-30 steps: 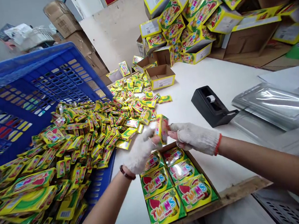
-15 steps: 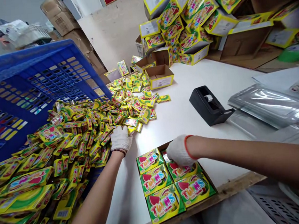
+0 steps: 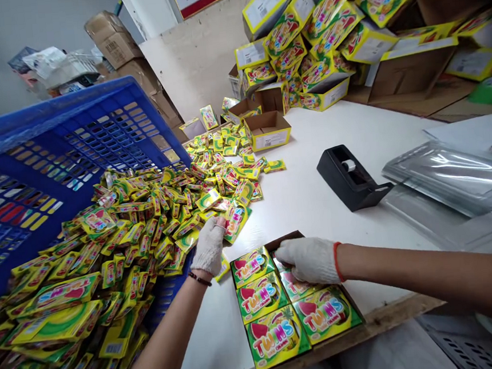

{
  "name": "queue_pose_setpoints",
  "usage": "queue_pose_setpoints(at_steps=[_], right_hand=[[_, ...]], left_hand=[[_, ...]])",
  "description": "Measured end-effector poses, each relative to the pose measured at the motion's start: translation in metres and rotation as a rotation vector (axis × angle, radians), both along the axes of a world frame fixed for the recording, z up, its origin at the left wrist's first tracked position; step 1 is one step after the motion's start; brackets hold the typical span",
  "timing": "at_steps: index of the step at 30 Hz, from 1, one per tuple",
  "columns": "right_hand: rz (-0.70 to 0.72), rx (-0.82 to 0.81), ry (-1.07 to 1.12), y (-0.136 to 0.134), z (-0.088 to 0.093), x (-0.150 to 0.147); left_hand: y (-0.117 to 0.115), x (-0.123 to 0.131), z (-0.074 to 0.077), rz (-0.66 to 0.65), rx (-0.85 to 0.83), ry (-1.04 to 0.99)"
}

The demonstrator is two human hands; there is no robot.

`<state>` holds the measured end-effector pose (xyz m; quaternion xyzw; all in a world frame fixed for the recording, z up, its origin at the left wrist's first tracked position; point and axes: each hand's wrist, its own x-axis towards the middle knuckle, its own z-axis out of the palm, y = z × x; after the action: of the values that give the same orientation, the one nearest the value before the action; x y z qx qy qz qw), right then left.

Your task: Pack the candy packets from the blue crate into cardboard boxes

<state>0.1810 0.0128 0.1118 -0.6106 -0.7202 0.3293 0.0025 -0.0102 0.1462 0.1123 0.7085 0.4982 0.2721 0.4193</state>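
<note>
My left hand (image 3: 211,248), in a white knit glove with bare fingertips, pinches a yellow-green Twins candy box (image 3: 237,220) at the edge of a heap of similar boxes (image 3: 137,217). In front of me an open carton (image 3: 283,240) holds rows of Twins boxes (image 3: 276,337) lying face up. Over its far right part lies my gloved right hand (image 3: 310,260), fingers closed and bent down into the carton. What those fingertips hold, if anything, is hidden under the glove.
A blue plastic crate (image 3: 149,118) lies tipped at left, candy boxes spilling from it. A black tape dispenser (image 3: 349,178) stands right of centre, beside clear plastic packs (image 3: 455,172). Empty display cartons (image 3: 269,131) and stacked Twins cartons (image 3: 327,34) fill the back.
My left hand has taken a candy box from the heap's edge and drawn it slightly nearer the carton. My right hand stays at the carton's far right part. The view has shifted a little.
</note>
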Motion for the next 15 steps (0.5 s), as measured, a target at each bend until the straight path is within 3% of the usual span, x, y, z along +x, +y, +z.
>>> queue_pose_setpoints(at_steps=[4,7,9,11,13,15], right_hand=[[-0.481,0.053,0.613,0.003,0.018,0.006],[-0.632,0.314,0.747,0.007,0.037,0.018],[-0.491,0.527,0.594,0.008,0.05,0.029],[-0.209,0.65,0.307,0.009,0.061,0.037],[-0.029,0.596,0.06,0.01,0.064,0.042],[0.011,0.464,-0.06,0.012,0.06,0.045]], left_hand=[[-0.04,0.018,0.019,-0.076,-0.033,-0.175],[-0.056,0.025,0.039,-0.114,0.12,-0.119],[-0.062,0.028,0.046,-0.159,0.292,0.038],[-0.068,0.03,0.046,-0.232,0.42,0.171],[-0.074,0.032,0.038,-0.298,0.449,0.222],[-0.077,0.034,0.027,-0.313,0.401,0.208]])
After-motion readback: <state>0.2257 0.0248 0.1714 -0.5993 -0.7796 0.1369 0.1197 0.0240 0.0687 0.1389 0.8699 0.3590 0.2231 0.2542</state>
